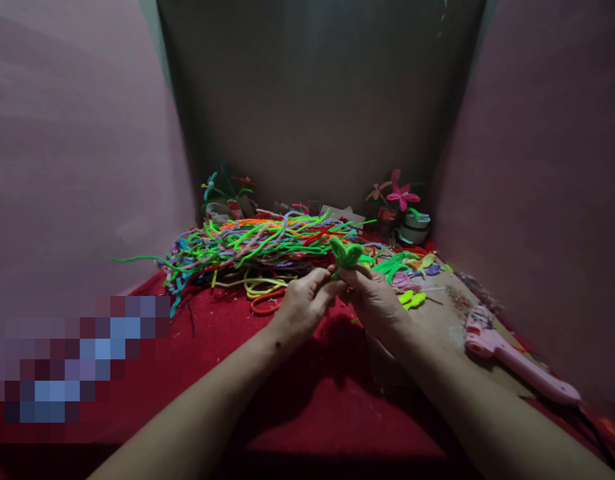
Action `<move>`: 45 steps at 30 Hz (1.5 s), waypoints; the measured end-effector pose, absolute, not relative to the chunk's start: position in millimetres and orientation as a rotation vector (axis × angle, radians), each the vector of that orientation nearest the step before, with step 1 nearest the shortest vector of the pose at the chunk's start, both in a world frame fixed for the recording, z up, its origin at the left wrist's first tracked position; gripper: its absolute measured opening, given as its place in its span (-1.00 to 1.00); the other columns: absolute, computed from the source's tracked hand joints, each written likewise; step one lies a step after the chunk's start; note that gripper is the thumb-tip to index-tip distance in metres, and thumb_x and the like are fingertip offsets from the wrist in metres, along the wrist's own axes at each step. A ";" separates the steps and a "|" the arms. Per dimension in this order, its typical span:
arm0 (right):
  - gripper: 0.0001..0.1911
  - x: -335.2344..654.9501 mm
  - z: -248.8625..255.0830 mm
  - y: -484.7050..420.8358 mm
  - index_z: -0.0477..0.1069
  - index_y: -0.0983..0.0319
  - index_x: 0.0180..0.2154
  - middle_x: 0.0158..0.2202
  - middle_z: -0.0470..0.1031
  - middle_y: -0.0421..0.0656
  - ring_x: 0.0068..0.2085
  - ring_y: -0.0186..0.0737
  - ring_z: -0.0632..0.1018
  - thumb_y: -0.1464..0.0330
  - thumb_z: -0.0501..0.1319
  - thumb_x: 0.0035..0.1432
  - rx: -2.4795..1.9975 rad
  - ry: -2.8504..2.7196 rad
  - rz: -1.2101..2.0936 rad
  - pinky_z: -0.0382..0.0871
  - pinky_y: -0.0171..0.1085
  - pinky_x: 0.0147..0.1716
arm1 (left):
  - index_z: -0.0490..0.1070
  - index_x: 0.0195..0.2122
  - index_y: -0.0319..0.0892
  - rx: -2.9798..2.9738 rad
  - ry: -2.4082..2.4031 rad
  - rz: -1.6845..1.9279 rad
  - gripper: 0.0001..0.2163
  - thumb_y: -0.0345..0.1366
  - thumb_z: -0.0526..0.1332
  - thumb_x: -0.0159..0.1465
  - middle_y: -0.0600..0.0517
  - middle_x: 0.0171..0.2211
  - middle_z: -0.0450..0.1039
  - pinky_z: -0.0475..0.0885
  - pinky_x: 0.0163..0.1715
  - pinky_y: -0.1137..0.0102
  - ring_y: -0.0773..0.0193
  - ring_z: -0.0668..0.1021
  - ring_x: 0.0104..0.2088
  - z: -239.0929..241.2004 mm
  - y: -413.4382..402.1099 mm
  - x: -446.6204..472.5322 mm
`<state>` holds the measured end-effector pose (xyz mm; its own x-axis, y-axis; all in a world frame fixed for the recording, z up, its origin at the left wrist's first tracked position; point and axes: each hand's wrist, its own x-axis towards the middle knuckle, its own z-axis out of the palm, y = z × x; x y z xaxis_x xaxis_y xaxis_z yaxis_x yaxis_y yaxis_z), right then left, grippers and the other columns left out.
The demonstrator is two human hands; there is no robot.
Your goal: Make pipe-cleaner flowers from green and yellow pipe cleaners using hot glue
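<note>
Between my two hands is a green pipe-cleaner leaf piece (346,252), its pointed lobes spreading upward above my fingertips. My left hand (310,297) is closed, pinching at the lower part of the piece. From the other side, my right hand (374,297) grips it near the base of the lobes with thumb and fingers. The lower end of the piece is hidden by my fingers. Just beyond my hands lies a big heap of coloured pipe cleaners (267,243). Yellow-green leaf shapes (412,299) rest to the right of my right hand.
A pink glue gun (524,363) with a dark cord lies on a cardboard sheet (450,327) at the right. Pipe-cleaner flowers (403,197) stand at the back, near a pale small pot (414,228). Red cloth (212,380) covers the surface. Walls close in on both sides.
</note>
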<state>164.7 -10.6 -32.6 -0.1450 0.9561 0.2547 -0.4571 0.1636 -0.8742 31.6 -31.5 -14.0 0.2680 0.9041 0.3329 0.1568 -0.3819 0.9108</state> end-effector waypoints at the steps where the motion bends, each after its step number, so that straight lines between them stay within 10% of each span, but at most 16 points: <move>1: -0.86 164.5 -33.5 -10.9 0.45 0.24 -0.49 -0.61 0.29 -0.29 -0.61 -0.44 0.17 0.29 0.28 -0.06 -0.647 -1.104 1.341 0.02 -0.35 -0.61 | 0.35 -0.43 -0.19 1.854 1.062 1.256 -0.84 -0.21 0.15 0.17 0.13 -0.62 0.26 0.15 -0.57 0.51 0.44 0.28 -0.63 -15.9 -32.3 32.4; 16: -0.78 169.0 -27.0 -12.6 0.34 0.24 -0.62 -0.69 0.20 -0.31 -0.64 -0.44 0.21 0.29 0.26 -0.06 -0.619 -1.233 1.369 0.10 -0.37 -0.66 | 0.18 -0.52 -0.19 1.212 0.718 1.106 -0.77 -0.20 0.16 0.16 0.24 -0.72 0.04 -0.02 -0.75 0.59 0.56 0.04 -0.75 -6.9 -34.8 33.6; 22: -0.78 169.6 -27.2 -13.5 0.48 0.20 -0.35 -0.57 0.36 -0.26 -0.59 -0.42 0.30 0.25 0.29 -0.11 -0.530 -1.107 1.666 0.15 -0.40 -0.63 | 0.26 -0.40 -0.21 0.999 0.412 0.888 -0.86 -0.25 0.16 0.18 0.25 -0.68 -0.01 -0.05 -0.79 0.63 0.57 -0.08 -0.74 -7.6 -34.9 28.3; 35: -0.90 165.0 -36.0 -10.7 0.50 0.23 -0.45 -0.69 0.16 -0.34 -0.63 -0.46 0.17 0.33 0.30 -0.07 -0.631 -1.088 1.378 0.03 -0.39 -0.66 | 0.33 -0.41 -0.17 2.101 1.268 1.334 -0.88 -0.30 0.07 0.22 0.12 -0.57 0.25 0.16 -0.49 0.49 0.43 0.29 -0.57 -17.1 -37.2 33.1; 45: -0.90 164.3 -32.3 -11.9 0.50 0.25 -0.46 -0.55 0.38 -0.24 -0.49 -0.37 0.34 0.34 0.27 -0.01 -0.527 -1.239 1.339 0.24 -0.33 -0.47 | 0.29 -0.52 -0.23 1.607 1.031 1.267 -0.78 -0.24 0.09 0.22 0.18 -0.67 0.13 0.07 -0.65 0.56 0.52 0.15 -0.68 -11.2 -34.0 32.6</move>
